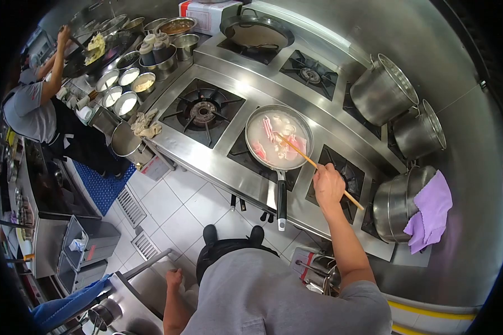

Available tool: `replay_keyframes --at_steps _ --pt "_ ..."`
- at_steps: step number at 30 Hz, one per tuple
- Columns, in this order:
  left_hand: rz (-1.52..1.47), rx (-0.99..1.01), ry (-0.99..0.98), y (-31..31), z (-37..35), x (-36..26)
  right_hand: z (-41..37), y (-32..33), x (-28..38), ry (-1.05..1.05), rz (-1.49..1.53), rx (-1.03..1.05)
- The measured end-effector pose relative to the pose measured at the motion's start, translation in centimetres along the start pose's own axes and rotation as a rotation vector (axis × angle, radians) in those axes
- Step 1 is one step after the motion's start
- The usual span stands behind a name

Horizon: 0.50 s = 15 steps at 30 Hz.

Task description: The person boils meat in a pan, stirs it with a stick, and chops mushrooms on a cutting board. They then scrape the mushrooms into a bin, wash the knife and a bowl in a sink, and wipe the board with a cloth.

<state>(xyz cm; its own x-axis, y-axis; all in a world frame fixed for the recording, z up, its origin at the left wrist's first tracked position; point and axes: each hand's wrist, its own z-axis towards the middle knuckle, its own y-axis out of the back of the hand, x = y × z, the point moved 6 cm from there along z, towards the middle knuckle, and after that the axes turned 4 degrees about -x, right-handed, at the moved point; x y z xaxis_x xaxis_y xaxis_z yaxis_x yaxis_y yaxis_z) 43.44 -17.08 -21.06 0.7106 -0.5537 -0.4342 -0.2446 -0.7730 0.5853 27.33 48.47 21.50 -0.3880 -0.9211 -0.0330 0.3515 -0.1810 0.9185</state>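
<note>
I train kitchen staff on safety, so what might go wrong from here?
The pan's handle juts past the stove's front edge, so a bump might tip it. The right hand has a long stick among meat slices in cloudy liquid, which might splash. The purple cloth draped over a pot might slip off.

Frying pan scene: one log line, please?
Right hand: holds chopsticks, tips in frying pan | Left hand: lowered at side | Meat slices: in cloudy liquid
</note>
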Motion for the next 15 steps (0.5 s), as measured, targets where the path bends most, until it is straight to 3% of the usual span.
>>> replay_keyframes --at_steps 6,9,15 --pt "0.01 -0.015 0.027 -0.5 -0.7 0.8 0.4 0.9 -0.5 -0.05 0.075 -0.042" --pt "-0.002 0.0 0.026 -0.2 -1.2 0.1 -0.1 1.0 0.5 0.033 0.094 0.005" --pt "-0.032 -0.003 0.014 -0.4 -0.6 0.3 0.1 -1.7 0.3 0.03 0.048 0.042"
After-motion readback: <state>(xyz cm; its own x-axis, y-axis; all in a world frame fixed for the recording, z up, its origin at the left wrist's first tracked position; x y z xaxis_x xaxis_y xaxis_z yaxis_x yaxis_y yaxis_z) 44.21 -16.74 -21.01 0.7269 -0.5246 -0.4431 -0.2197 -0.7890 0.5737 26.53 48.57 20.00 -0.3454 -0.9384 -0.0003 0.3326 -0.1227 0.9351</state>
